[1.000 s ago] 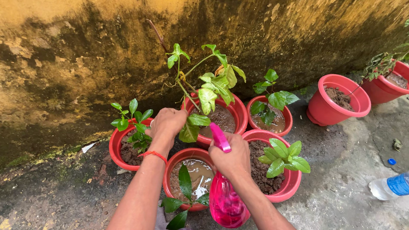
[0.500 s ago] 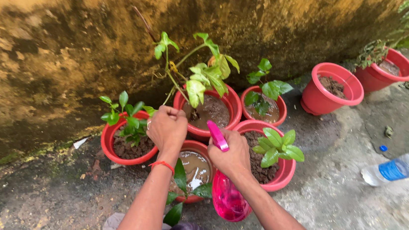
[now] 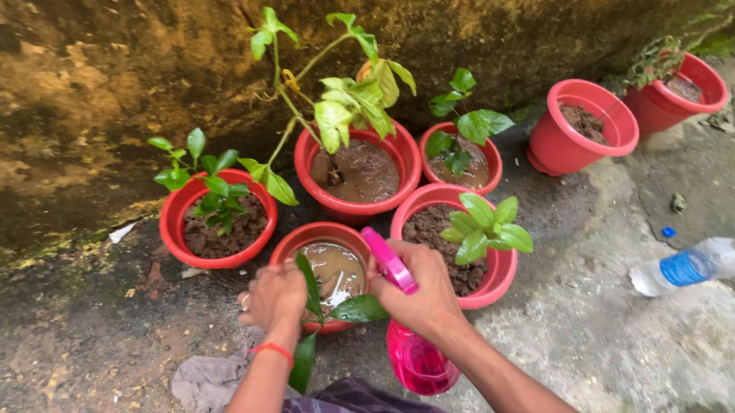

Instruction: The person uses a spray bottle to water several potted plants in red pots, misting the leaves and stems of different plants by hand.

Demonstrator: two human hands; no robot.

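My right hand (image 3: 420, 294) grips a pink spray bottle (image 3: 417, 362) by its pink trigger head (image 3: 388, 259), which points toward the pots. My left hand (image 3: 273, 296), with a red thread at the wrist, rests at the near rim of a small red pot (image 3: 294, 239) full of muddy water; its fingers are curled beside a dark green leaf (image 3: 310, 286) of that pot's plant. Behind stands a larger red pot (image 3: 409, 163) holding a tall leafy stem (image 3: 337, 109).
More red pots with small plants sit left (image 3: 170, 219), right (image 3: 498, 282) and behind (image 3: 491, 155); two more (image 3: 558, 153) (image 3: 660, 111) stand farther right. A stained yellow wall (image 3: 87, 45) runs behind. A plastic water bottle (image 3: 694, 263) lies on the concrete.
My left hand has pulled back from the tall plant's stem down to the near pot's rim. The view has tilted downward. My right hand still holds the spray bottle.
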